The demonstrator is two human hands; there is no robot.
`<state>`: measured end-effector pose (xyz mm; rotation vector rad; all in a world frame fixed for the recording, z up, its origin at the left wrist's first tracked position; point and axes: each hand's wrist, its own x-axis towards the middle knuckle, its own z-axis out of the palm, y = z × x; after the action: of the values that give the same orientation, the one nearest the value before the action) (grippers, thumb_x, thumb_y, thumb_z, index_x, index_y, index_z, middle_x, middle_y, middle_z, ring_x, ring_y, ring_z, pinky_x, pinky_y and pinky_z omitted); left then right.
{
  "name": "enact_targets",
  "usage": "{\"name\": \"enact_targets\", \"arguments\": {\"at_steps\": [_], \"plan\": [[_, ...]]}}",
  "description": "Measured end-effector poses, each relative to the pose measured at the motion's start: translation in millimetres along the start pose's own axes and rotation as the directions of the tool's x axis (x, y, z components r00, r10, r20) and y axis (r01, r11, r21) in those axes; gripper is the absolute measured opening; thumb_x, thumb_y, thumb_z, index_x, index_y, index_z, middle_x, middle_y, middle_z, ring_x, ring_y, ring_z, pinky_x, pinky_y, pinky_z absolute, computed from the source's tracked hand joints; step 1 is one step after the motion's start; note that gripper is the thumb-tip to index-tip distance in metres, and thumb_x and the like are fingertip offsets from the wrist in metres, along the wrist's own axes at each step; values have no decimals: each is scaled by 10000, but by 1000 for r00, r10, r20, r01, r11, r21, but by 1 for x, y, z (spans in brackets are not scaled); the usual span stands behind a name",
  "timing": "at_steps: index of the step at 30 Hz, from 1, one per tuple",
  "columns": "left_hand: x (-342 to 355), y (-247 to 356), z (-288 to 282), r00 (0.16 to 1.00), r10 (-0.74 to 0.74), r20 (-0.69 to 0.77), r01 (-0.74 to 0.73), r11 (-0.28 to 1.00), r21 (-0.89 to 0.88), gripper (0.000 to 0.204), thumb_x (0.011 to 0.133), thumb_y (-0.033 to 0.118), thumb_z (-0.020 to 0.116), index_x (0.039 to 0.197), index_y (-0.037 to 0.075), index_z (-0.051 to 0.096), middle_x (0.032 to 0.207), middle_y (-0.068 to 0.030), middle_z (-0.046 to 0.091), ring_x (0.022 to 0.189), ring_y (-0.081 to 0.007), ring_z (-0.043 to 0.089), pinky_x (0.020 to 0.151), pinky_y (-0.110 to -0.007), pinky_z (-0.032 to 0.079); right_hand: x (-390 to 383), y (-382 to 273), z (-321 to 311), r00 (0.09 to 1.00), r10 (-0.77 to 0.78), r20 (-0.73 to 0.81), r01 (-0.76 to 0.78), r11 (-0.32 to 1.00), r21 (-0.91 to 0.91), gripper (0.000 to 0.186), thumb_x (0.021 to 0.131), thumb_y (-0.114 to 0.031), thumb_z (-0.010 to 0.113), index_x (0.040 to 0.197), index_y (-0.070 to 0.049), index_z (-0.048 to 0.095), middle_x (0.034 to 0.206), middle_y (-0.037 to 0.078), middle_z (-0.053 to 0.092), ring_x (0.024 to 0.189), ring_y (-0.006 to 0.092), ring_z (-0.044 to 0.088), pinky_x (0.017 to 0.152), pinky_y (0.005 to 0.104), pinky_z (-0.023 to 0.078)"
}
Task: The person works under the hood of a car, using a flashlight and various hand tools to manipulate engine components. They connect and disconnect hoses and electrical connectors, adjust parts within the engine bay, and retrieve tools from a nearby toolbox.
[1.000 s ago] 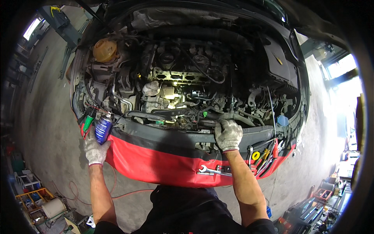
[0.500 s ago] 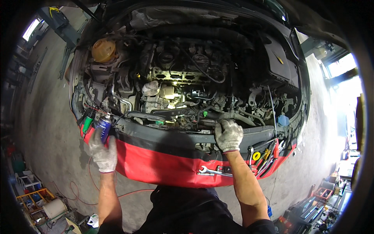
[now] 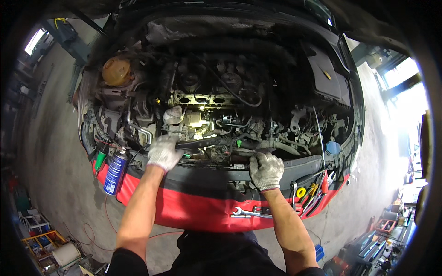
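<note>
Concrete floor surrounds one exposed engine. Before it, my left hand has a grip I cannot tell; my right hand has fingers slightly apart. One blue can is farther left.

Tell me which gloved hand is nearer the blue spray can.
The left hand, to the right of the can; the right hand is much farther across.

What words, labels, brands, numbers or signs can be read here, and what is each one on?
Printed wording isn't copied here, only located:
Blue spray can: rows of white lettering, mostly tiny, and a barcode-like patch near its base.
Open-ended wrench: any stamped marking is too small to read.
Amber tank: any marking is too blurred to read.
Gloved left hand and right hand: no lettering shows.
</note>
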<state>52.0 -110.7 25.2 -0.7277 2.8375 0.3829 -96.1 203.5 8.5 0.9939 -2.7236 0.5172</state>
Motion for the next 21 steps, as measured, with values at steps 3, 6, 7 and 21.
{"name": "enact_targets", "arguments": {"at_steps": [3,6,7,21], "plan": [[51,8,13,876,-146,460,33,969,245,610,799,437,707,1283,70,650,1305,-193,646,1225,-348,611,1026,-444,501,3,-6,0,1000,-9,-29,9,1000,6,172,819,-307,689,840,-139,720,798,102,675,739,320,652,709,466,474],[69,23,31,844,-106,527,-103,930,352,680,780,470,697,1269,0,645,1295,-236,638,1203,-344,629,984,-432,537,0,0,2,1000,25,-4,-25,1000,14,173,822,-311,687,841,-143,721,795,100,672,737,320,650,710,468,473],[71,32,29,820,-119,561,-126,917,378,681,812,486,670,1261,-25,640,1300,-257,626,1214,-352,618,995,-435,525,-2,2,1,999,36,10,-36,999,3,170,822,-314,689,840,-148,721,790,99,667,734,317,646,711,467,471],[124,0,73,710,-225,667,143,974,177,643,820,497,673,1277,44,669,1384,-181,604,1264,-311,590,1057,-396,463,0,7,3,998,57,28,-57,998,18,163,840,-329,684,876,-173,717,781,83,644,756,305,631,717,465,460]]}}
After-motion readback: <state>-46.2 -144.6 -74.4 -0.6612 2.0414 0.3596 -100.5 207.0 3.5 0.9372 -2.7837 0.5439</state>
